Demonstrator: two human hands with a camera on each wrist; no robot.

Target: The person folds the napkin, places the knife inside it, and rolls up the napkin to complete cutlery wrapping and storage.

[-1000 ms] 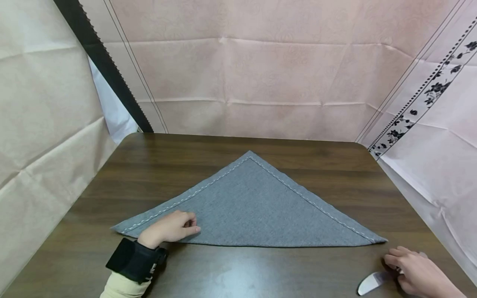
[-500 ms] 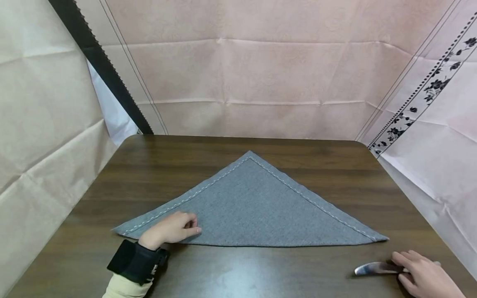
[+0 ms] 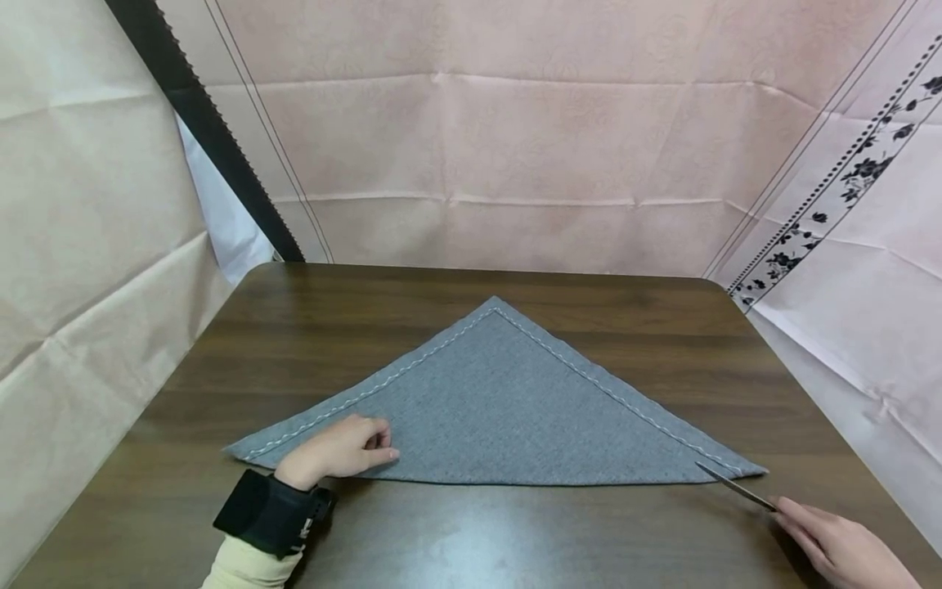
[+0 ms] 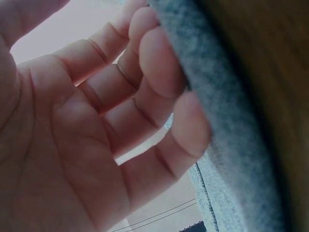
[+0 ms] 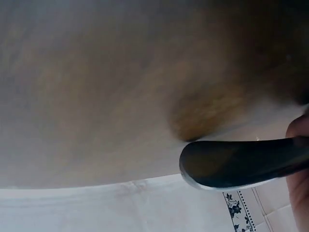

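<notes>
A grey-blue cloth napkin [image 3: 508,393] lies as a flat triangle, its point toward the far side. White stitching runs along its two upper edges. On its lower left part rests my left hand [image 3: 338,448], fingers loosely bent. In the left wrist view the fingertips touch the cloth edge [image 4: 217,96], and nothing is in the palm. My right hand [image 3: 839,541] holds a table knife [image 3: 736,488] near the napkin's right corner; its handle is hidden in the hand. The knife's tip overlaps the cloth in the head view. A rounded blade [image 5: 231,162] shows in the right wrist view.
The brown wooden table [image 3: 515,540] has rounded far corners. Pale sheets [image 3: 515,164] hang behind it and at both sides, with a floral strip [image 3: 809,217] at right. A black band [image 3: 199,114] crosses the left sheet. My left wrist wears a black strap [image 3: 265,515].
The knife has turned in my right hand: its tip, which pointed left low over the table, now points up-left at the napkin's right corner. My left hand and the napkin stay put.
</notes>
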